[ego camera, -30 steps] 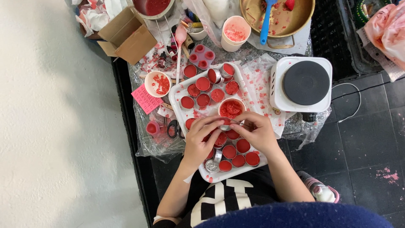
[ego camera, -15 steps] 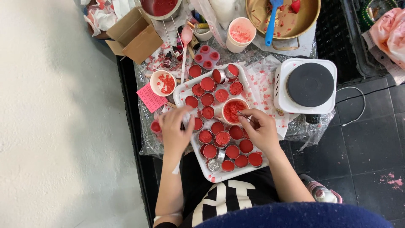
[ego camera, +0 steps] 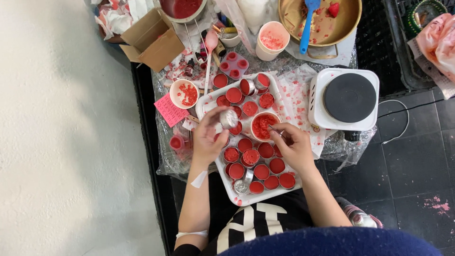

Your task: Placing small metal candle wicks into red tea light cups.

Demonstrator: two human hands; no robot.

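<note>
My left hand [ego camera: 208, 137] holds a small silver tin [ego camera: 229, 118] lifted above the left side of a white tray [ego camera: 227, 187]. The tray carries several small round tins filled with red wax [ego camera: 261, 171]. My right hand [ego camera: 293, 144] rests over the tray's right half, fingertips pinched on a thin stick at the rim of a paper cup of red wax bits [ego camera: 263, 126]. One empty silver tin [ego camera: 241, 186] lies near the tray's front edge.
A white electric hot plate [ego camera: 348, 98] stands right of the tray. Behind are a brass pan with a blue spatula [ego camera: 308, 21], a paper cup [ego camera: 272, 40], a pink mould [ego camera: 233, 65], a cardboard box [ego camera: 152, 40], a pink note [ego camera: 170, 110] and another cup of red bits [ego camera: 184, 93].
My left hand left the tray's front tins, moved up and left, and now holds a silver tin raised. My right hand stays beside the cup of wax bits.
</note>
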